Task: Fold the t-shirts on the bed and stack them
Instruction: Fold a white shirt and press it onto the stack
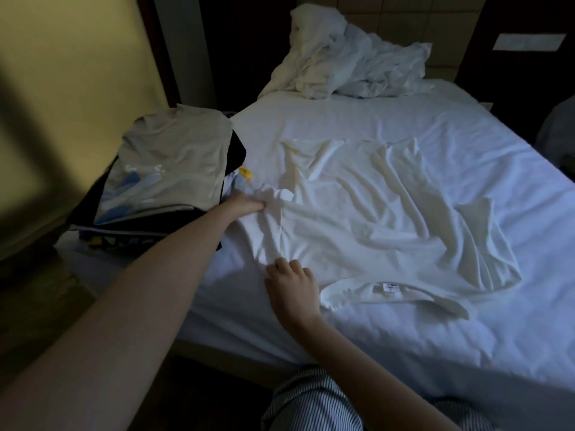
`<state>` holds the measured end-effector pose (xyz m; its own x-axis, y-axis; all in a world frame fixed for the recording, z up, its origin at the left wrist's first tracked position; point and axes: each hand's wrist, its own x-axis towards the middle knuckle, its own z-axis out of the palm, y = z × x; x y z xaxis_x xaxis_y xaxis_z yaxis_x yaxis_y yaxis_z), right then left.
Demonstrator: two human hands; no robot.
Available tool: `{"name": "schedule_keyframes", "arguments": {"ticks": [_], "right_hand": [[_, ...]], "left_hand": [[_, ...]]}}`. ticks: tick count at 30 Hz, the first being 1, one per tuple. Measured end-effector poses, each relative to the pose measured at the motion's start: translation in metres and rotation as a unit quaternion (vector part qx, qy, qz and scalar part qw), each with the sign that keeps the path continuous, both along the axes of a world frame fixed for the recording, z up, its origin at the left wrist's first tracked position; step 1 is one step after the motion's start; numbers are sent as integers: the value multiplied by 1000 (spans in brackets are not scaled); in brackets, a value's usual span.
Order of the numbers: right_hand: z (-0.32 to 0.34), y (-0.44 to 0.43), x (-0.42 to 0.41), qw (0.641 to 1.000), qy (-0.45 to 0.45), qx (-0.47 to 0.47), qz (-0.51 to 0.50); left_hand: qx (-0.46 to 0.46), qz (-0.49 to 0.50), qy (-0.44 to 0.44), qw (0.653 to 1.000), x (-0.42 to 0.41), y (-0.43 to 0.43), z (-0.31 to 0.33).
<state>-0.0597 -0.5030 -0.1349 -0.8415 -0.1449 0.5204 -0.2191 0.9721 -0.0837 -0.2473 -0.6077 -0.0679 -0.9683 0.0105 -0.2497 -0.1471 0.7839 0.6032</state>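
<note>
A white t-shirt (373, 213) lies spread and wrinkled on the white bed (435, 337), its collar with a label toward me at the near edge. My left hand (247, 205) reaches far out and grips the shirt's left sleeve end. At the shirt's near left shoulder my right hand (291, 286) pinches the fabric with curled fingers. A stack of folded t-shirts (165, 181), a beige one on top over dark ones, sits at the bed's left corner, just left of my left hand.
A rumpled heap of white bedding (348, 63) lies at the head of the bed. A yellowish wall (62, 73) stands on the left. The bed's near edge runs just in front of my striped trousers (311, 402).
</note>
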Motion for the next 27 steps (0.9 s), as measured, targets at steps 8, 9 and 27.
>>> {"name": "schedule_keyframes", "arguments": {"ticks": [8,9,27], "right_hand": [[6,0,19,999,-6,-11,50],[1,1,23,999,-11,7,53],[-41,13,68,989,-90,20,113]], "left_hand": [[-37,20,-48,998,4,-9,20],[-72,9,-64,995,8,-12,22],[249,-198,16,948,72,84,83]]}}
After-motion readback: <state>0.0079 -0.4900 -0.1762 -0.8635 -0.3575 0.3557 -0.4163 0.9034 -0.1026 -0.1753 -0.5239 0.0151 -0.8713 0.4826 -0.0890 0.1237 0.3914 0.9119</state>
